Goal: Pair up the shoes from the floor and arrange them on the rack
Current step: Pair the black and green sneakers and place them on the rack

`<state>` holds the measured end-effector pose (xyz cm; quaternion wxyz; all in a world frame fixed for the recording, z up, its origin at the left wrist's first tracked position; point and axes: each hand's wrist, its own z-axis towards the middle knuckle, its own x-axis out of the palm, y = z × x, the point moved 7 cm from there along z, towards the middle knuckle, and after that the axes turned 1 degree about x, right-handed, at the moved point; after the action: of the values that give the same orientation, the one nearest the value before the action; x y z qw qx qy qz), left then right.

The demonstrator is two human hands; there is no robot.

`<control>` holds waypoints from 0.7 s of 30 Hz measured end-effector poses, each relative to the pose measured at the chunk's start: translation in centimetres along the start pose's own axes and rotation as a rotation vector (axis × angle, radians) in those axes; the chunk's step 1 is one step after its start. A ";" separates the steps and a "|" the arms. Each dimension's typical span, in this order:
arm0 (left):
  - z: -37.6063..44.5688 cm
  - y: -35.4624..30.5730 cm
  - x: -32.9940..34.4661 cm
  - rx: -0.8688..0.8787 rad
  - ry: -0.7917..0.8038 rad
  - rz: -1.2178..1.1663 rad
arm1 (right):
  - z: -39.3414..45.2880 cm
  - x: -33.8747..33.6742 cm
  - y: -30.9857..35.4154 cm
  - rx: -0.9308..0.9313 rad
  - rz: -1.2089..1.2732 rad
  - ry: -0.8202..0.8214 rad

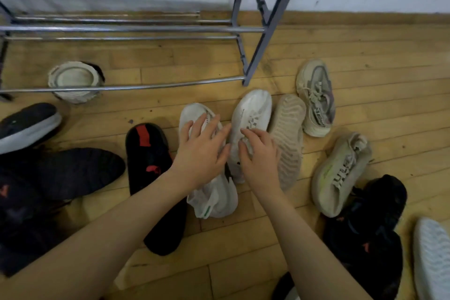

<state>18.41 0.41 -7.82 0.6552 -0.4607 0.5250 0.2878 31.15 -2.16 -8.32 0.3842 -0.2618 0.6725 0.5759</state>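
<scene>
— Where are the white shoes?
— Side by side on the floor point(365, 105), before the rack point(255, 31). Left hand point(202, 153) lies on one white shoe point(214, 197), grip released; right hand point(260, 161) curls onto the other white shoe point(253, 109).

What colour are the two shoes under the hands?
White shoes, seen in the head view.

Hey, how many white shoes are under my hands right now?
2. One white shoe lies under the left hand; the other lies beside it, under the right hand. More pale shoes lie further right.
</scene>
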 end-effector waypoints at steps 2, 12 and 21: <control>-2.1 2.6 -1.6 -0.085 -0.007 -0.025 | -0.2 1.1 3.2 -0.109 0.032 0.033; -12.2 15.4 -3.0 -0.409 0.061 0.076 | -2.9 10.2 13.5 -0.356 -0.212 0.279; -17.7 25.1 -3.4 -0.426 0.181 0.152 | -4.6 19.9 20.7 -0.635 -0.404 0.652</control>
<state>-11.64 -4.93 -12.57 0.4703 -0.5715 0.5422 0.3979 2.41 -0.75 -12.55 0.1589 -0.6573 0.4850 0.5545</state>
